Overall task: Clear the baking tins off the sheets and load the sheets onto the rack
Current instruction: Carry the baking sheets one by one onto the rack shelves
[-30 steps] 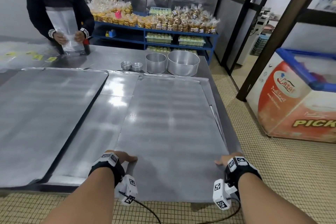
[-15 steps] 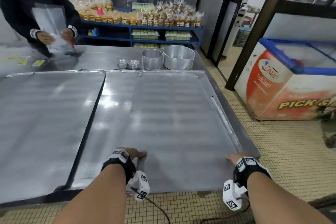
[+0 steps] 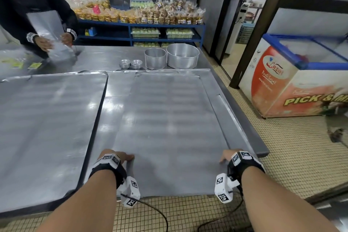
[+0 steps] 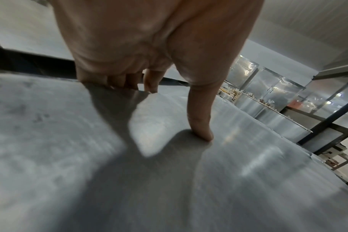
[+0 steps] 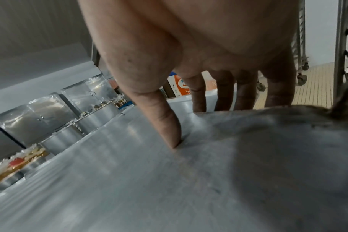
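A large bare metal sheet (image 3: 169, 128) lies on the steel table, its near end overhanging the table's front edge. My left hand (image 3: 120, 156) grips its left edge: thumb (image 4: 201, 122) pressed on top, fingers (image 4: 113, 81) curled under. My right hand (image 3: 226, 156) grips the right edge the same way, with the thumb (image 5: 169, 130) on top and the fingers (image 5: 228, 97) below. Two round baking tins (image 3: 155, 58) (image 3: 182, 55) and two stacks of small tins (image 3: 130, 63) stand on the table beyond the sheet's far end. A second sheet (image 3: 47, 128) lies to the left.
Another sheet (image 3: 220, 103) shows beneath the held one. A person (image 3: 28, 15) handles a clear bag at the far left. A chest freezer (image 3: 291, 81) and a black post (image 3: 259, 30) stand on the right. A wheeled metal rack (image 5: 344, 47) is beyond my right hand.
The held sheet has slid slightly toward me, both hands keeping their grip on its side edges. My view has swung to the right.
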`<state>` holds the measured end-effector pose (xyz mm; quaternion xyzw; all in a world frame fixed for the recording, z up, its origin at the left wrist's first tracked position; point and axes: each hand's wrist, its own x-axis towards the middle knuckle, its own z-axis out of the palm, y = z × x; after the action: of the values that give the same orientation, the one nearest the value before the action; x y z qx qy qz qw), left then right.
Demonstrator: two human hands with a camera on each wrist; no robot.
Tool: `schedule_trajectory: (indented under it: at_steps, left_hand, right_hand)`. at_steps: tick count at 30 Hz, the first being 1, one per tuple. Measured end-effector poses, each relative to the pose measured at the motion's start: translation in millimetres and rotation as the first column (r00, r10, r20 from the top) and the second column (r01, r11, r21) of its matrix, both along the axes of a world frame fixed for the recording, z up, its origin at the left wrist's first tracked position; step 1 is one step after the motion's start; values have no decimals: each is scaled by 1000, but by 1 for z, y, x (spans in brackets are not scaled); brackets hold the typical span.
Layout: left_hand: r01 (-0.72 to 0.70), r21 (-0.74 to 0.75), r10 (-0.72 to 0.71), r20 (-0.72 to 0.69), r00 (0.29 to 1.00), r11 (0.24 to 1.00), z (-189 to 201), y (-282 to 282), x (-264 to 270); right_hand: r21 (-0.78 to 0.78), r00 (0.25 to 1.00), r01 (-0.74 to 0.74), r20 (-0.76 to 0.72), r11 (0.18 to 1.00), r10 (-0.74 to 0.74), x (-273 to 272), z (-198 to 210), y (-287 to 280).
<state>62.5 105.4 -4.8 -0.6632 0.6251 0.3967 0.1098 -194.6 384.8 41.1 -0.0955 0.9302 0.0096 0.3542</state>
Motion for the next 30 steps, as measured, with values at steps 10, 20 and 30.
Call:
schedule_trajectory:
  at_steps: [10,20,30]
  left_hand:
    - [-64,-37,64,14,998,997,-11,0,1]
    - [-106,-47,106,2,994,993,-65,-64,-16]
    - [-24,-11,24,-1,1000,1000,-17,-64,-51]
  right_hand:
    - [-12,997,-68,-49,998,67,-8,-7,-2]
    - [-408,891,447,124,796,-436,-28,-16,-21]
    - [-441,821,534,64,722,-568,-39,-39,-61]
